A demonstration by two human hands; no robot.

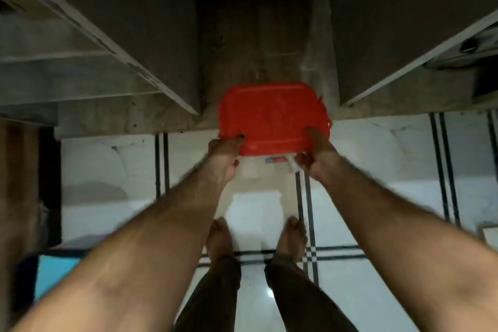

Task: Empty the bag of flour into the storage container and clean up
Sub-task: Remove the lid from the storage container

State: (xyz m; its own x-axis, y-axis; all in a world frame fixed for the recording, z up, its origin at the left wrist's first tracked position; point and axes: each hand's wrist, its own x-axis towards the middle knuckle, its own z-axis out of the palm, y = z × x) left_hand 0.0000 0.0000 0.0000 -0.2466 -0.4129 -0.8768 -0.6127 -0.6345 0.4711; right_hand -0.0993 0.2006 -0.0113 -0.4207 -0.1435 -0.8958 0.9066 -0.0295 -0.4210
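Observation:
A translucent storage container (258, 170) with a red lid (272, 116) hangs below me at the mouth of a dark gap between two cabinet doors. My left hand (225, 155) grips its near left corner, thumb on the lid. My right hand (315, 155) grips the near right corner, thumb on the lid too. A small red and blue label shows on the container's wall. No flour bag is in view. The picture is blurred.
Two open cabinet doors, the left door (129, 43) and the right door (398, 35), flank the gap. White floor tiles (107, 170) with dark lines lie below. My bare feet (219, 237) stand just behind the container. A blue object (54, 275) sits at lower left.

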